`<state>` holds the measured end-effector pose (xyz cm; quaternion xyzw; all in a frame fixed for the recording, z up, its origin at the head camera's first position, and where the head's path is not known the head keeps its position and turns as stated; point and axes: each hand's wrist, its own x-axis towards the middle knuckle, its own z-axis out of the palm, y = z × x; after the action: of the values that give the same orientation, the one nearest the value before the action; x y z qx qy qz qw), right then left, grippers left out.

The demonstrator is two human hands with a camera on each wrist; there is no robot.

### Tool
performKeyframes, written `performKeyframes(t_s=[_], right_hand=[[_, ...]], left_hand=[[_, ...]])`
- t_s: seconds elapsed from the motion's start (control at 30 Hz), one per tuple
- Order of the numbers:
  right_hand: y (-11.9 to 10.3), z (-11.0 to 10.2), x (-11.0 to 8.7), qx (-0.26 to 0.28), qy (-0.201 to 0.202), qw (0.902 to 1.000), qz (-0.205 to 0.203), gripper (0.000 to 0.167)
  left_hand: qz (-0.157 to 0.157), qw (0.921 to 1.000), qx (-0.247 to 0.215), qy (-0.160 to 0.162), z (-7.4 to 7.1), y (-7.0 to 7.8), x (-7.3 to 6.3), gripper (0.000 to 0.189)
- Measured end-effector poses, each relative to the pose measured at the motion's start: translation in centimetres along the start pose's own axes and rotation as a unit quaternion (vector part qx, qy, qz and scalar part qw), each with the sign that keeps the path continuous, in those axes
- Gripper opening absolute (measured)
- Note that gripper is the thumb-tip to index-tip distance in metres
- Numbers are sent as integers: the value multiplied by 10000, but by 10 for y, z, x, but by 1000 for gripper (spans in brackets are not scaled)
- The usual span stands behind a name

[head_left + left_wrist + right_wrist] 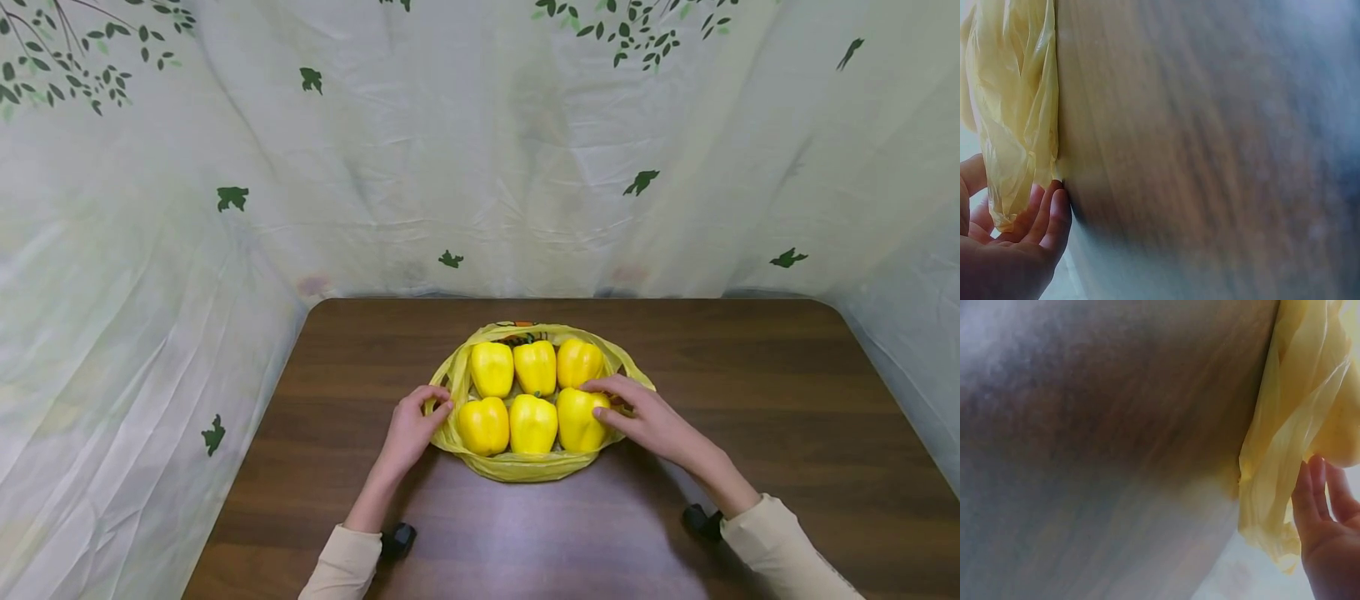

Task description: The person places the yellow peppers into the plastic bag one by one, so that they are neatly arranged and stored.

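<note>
A yellow plastic bag (517,472) lies with its mouth spread wide on the table, dark print showing inside its far edge. Several yellow bell peppers (533,423) stand in it in two rows. At the bag's left end, my left hand (414,425) holds the rim between thumb and fingers; in the left wrist view the crumpled bag (1016,112) hangs between them. My right hand (648,421) reaches over the right rim, thumb and fingertips on the near-right bell pepper (579,421). In the right wrist view its fingers (1304,494) touch a pepper (1341,431) beside the bag wall.
The brown wooden table (750,375) extends around the bag on all sides. Behind it and at both sides hangs a pale cloth (510,167) with green leaf and bird shapes. A dark wrist device (398,542) sits at the left sleeve, another device (701,522) at the right.
</note>
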<state>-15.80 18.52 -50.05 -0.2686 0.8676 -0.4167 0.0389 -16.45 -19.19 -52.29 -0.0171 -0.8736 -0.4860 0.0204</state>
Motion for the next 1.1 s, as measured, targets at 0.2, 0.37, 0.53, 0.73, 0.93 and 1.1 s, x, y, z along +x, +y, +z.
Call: performKeyframes(t_s=[0.2, 0.37, 0.53, 0.73, 0.93, 1.1], right_hand=[[0, -3, 2, 81, -163, 9998, 83, 36], [0, -4, 4, 147, -390, 9986, 329, 40], [0, -4, 7, 199, -533, 9974, 449, 41], [-1, -4, 9, 200, -573, 9969, 509, 41], [-2, -5, 11, 209, -596, 9963, 576, 42], [-4, -4, 10, 153, -454, 9977, 475, 40]], left_hand=[[20, 10000, 5, -11, 0, 0, 0, 10], [93, 10000, -12, 14, 0, -1, 0, 10], [146, 9999, -60, 53, 1, -1, 0, 10], [59, 9999, -104, 66, 0, 1, -1, 10], [10, 9999, -91, 60, -1, 2, -2, 10], [41, 9999, -106, 90, -1, 1, -2, 10]])
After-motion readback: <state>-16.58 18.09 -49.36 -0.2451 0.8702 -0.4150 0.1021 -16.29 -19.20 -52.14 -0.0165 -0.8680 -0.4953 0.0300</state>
